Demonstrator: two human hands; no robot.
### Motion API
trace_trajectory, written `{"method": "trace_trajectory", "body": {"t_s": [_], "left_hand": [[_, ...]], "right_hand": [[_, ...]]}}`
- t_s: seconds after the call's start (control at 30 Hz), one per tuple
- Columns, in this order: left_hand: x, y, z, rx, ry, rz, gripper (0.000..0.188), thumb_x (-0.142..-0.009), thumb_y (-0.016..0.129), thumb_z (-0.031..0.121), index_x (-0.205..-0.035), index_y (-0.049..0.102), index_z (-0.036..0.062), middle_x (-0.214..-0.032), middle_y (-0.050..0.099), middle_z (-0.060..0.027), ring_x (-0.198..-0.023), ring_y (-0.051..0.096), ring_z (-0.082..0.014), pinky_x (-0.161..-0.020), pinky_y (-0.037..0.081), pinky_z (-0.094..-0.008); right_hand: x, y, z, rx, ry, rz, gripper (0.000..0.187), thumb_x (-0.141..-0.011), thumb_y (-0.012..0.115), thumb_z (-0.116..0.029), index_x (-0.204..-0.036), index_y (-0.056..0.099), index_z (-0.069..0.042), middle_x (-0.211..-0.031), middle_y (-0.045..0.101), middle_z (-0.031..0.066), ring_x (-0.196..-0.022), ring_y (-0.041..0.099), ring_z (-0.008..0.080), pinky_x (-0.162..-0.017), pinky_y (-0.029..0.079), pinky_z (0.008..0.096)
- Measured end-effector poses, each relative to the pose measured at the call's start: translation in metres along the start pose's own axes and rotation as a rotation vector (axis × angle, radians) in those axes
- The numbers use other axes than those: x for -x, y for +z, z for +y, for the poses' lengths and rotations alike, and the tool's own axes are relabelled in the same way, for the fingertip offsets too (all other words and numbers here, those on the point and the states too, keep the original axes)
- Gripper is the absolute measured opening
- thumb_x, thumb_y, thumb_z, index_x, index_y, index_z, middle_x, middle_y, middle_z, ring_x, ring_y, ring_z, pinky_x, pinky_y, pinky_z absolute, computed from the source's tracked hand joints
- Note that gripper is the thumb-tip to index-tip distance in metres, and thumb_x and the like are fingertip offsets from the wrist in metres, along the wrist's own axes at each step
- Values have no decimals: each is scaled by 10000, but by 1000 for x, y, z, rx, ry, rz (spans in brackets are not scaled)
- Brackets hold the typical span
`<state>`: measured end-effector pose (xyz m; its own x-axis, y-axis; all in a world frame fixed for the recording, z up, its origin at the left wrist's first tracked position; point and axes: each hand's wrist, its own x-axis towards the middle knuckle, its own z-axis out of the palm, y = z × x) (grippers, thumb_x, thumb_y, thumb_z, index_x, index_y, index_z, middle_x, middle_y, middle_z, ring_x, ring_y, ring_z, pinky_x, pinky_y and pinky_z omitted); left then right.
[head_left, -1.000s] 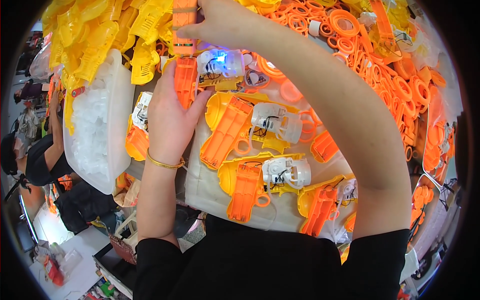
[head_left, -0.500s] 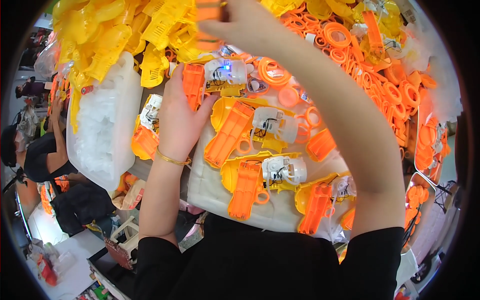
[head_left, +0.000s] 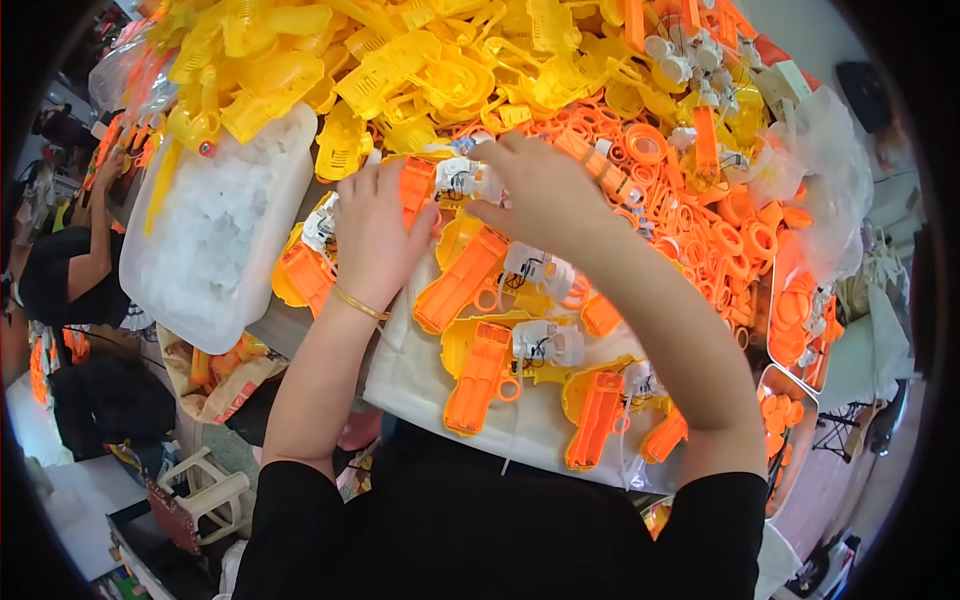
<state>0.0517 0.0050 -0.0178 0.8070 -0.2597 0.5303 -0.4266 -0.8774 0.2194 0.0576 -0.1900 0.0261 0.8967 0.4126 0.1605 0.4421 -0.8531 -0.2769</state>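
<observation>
At the top of the row lies a yellow toy-gun half-shell with an orange grip insert [head_left: 417, 187] and a wired white motor unit [head_left: 468, 178]. My left hand [head_left: 378, 235] is closed around its grip end, fingers beyond and thumb on the near side. My right hand [head_left: 548, 195] is at the white unit's right end, fingers bent and thumb apart; whether the fingertips touch it I cannot tell. Just beyond that hand, an orange piece with dark bands [head_left: 600, 165] rests by the heap. Nearer me are similar filled half-shells, one with an orange insert [head_left: 478, 375].
Yellow shells [head_left: 420, 75] are piled at the back, orange rings and parts [head_left: 700, 235] at the right. A white tub [head_left: 220, 325] of translucent pieces stands left. A filled half-shell [head_left: 305, 275] lies left of my forearm. Another person [head_left: 70, 260] works far left.
My right hand has come down from the far side, where it was at the dark-banded orange piece, to the white unit. A blue light on that unit no longer shows. The view has shifted.
</observation>
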Motion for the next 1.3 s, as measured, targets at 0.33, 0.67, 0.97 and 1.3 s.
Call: {"method": "trace_trajectory", "body": {"t_s": [0.33, 0.67, 0.97, 1.3], "left_hand": [[-4, -2, 2, 41, -106, -151, 633, -666, 756, 295, -1171, 502, 9, -974, 608, -134, -993, 495, -291, -817, 384, -399], [-4, -4, -1, 81, -130, -192, 635, -678, 740, 280, -1191, 497, -3, -997, 602, -144, -1013, 484, -299, -843, 358, -418], [-5, 11, -12, 539, -98, 2, 514, -767, 664, 160, -1213, 473, -11, -1062, 565, -168, -1029, 530, -304, -861, 435, -391], [-9, 10, -28, 820, -186, -288, 374, -828, 587, 153, -1163, 499, 14, -1039, 607, -175, -945, 596, -333, -799, 479, -383]], "right_hand": [[-22, 13, -1, -278, 226, 11, 451, -679, 658, -165, -1091, 548, -19, -932, 611, 182, -856, 628, 295, -750, 505, 378], [-30, 6, -14, -81, 321, -308, 661, -654, 714, -303, -1190, 458, -12, -961, 632, 194, -882, 634, 277, -736, 504, 341], [-36, 23, -12, -540, 402, -73, 614, -659, 701, -245, -1160, 458, 11, -986, 625, 182, -922, 625, 290, -774, 495, 351], [-29, 1, -10, -942, 368, -190, 403, -760, 669, -128, -1122, 529, -18, -988, 619, 68, -850, 593, 126, -746, 477, 274]]}}
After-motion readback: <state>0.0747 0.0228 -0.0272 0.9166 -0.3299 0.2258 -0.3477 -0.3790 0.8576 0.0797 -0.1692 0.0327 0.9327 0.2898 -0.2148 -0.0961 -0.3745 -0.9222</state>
